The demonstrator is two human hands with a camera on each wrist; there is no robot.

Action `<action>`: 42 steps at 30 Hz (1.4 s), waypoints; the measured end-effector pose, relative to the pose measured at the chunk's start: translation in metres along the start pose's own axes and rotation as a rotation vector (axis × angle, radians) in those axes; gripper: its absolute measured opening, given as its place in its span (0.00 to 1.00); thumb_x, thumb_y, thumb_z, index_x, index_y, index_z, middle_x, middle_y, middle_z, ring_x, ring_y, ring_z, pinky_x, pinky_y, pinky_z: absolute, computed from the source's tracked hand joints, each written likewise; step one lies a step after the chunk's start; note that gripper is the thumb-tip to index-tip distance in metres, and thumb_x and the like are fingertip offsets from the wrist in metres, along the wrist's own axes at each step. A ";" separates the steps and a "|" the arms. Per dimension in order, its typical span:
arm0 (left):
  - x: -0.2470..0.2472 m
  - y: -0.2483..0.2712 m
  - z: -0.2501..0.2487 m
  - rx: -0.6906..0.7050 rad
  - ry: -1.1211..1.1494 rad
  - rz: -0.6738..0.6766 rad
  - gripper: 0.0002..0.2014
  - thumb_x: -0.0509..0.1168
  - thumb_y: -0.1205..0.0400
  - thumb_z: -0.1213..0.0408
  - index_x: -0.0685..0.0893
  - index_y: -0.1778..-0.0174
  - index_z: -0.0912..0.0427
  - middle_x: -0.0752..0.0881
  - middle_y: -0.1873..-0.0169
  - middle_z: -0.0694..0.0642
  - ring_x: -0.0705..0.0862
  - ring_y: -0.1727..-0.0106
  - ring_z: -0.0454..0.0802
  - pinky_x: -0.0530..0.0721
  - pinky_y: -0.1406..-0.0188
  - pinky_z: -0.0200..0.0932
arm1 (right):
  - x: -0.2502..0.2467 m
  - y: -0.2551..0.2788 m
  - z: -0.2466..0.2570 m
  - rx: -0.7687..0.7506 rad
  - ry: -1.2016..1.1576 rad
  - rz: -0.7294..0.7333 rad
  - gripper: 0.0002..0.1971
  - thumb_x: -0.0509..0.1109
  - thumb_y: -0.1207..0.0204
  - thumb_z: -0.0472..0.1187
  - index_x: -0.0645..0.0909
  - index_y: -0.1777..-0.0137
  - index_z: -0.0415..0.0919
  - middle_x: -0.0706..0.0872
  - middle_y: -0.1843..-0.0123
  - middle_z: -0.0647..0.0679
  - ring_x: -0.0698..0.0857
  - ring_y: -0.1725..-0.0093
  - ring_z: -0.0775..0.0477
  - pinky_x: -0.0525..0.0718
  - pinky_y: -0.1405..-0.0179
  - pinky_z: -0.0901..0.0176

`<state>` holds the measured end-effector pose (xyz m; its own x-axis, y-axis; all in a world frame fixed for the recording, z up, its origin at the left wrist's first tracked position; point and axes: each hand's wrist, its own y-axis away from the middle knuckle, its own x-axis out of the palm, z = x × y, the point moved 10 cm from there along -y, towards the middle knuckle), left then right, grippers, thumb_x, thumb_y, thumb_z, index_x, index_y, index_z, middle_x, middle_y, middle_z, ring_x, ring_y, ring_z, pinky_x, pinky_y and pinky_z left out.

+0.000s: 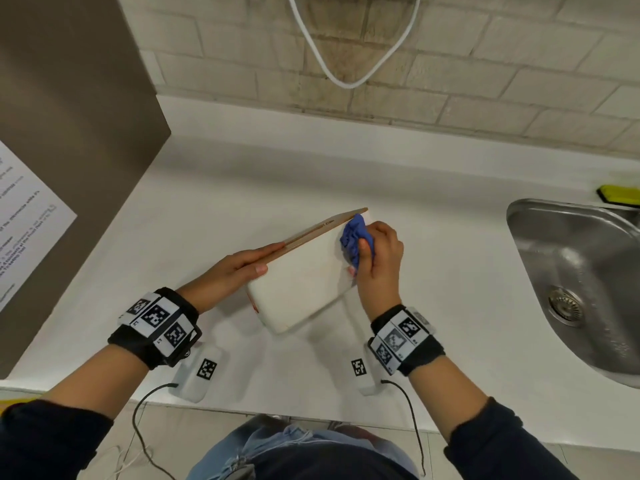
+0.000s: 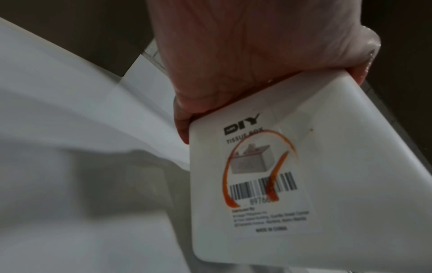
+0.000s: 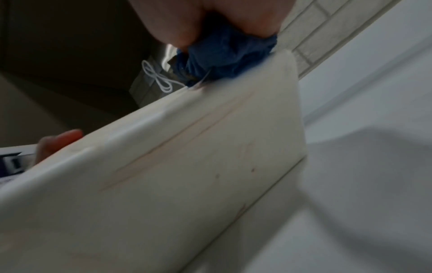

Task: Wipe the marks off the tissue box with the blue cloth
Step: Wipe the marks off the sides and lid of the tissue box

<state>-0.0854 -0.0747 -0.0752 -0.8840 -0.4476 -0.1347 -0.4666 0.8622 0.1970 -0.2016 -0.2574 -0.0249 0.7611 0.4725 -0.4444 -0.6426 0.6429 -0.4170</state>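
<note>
A white tissue box (image 1: 304,285) with a wooden lid stands tilted on the white counter (image 1: 277,181). My left hand (image 1: 239,271) holds its near-left end, fingers flat along the lid and thumb on the white side. My right hand (image 1: 377,261) grips a bunched blue cloth (image 1: 355,239) and presses it on the box's far upper corner. In the left wrist view, the box's end face (image 2: 327,166) carries a label with orange-red smears (image 2: 275,166). The right wrist view shows the blue cloth (image 3: 224,53) against the box's long side (image 3: 163,175), which has faint reddish streaks.
A steel sink (image 1: 581,271) lies to the right, with a yellow-green sponge (image 1: 620,194) behind it. A brown cabinet side (image 1: 69,133) with a printed sheet stands at the left. A white cable (image 1: 349,64) hangs on the brick wall. Bare counter surrounds the box.
</note>
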 end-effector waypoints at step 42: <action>-0.014 0.027 -0.010 -0.020 -0.737 -0.431 0.32 0.67 0.45 0.30 0.73 0.48 0.41 0.70 0.36 0.56 0.65 0.35 0.59 0.70 0.33 0.54 | -0.056 0.003 -0.012 0.186 -0.027 0.246 0.09 0.57 0.16 0.37 0.74 0.57 0.44 0.80 0.64 0.58 0.79 0.65 0.75 0.73 0.64 0.83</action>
<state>-0.0858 -0.0480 -0.0582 -0.3878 -0.4612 -0.7980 -0.7646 0.6445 -0.0010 -0.2471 -0.2891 -0.0113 0.5880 0.6423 -0.4916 -0.7827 0.6052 -0.1455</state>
